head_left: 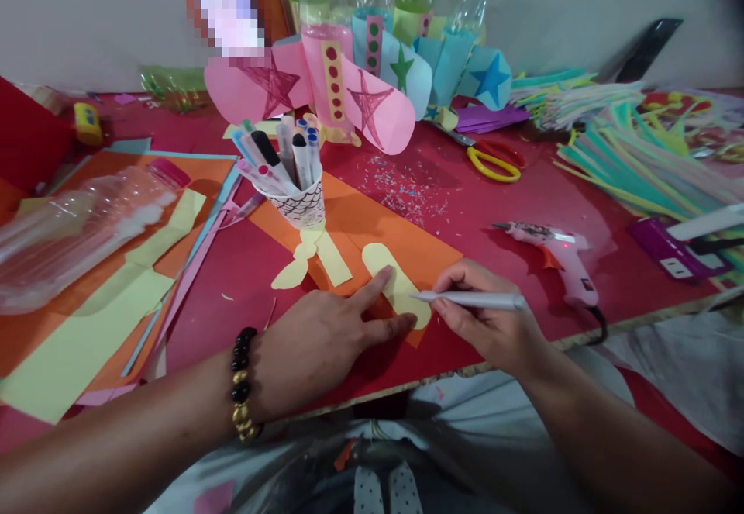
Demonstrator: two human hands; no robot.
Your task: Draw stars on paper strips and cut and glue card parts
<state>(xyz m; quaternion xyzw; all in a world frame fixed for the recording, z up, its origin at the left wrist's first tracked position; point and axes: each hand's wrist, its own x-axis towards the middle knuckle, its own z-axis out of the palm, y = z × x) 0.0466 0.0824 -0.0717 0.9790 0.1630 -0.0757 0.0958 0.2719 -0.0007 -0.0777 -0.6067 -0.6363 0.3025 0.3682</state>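
Observation:
A rounded pale-yellow paper cutout (pixel 401 288) lies partly over orange paper (pixel 384 223) near the table's front edge. My left hand (pixel 317 343) rests on it, index finger and thumb spread and pressing it flat; the other fingers are mostly hidden. A beaded bracelet circles that wrist. Pinched in my right hand (pixel 488 316) is a slim white pen (pixel 480 299), its tip at the cutout's right edge; I cannot tell whether it touches. Beyond the left hand lie a yellow paper strip (pixel 332 258) and a leaf-like yellow cutout (pixel 291 270).
A patterned cup (pixel 299 208) holds several markers. A pink glue gun (pixel 558 254) with a lit red light lies right, scissors (pixel 494 163) behind it. Decorated bottles (pixel 325 49) stand at the back. Pipe cleaners (pixel 645 150) lie right; a clear plastic bottle (pixel 87 215) lies left on coloured papers.

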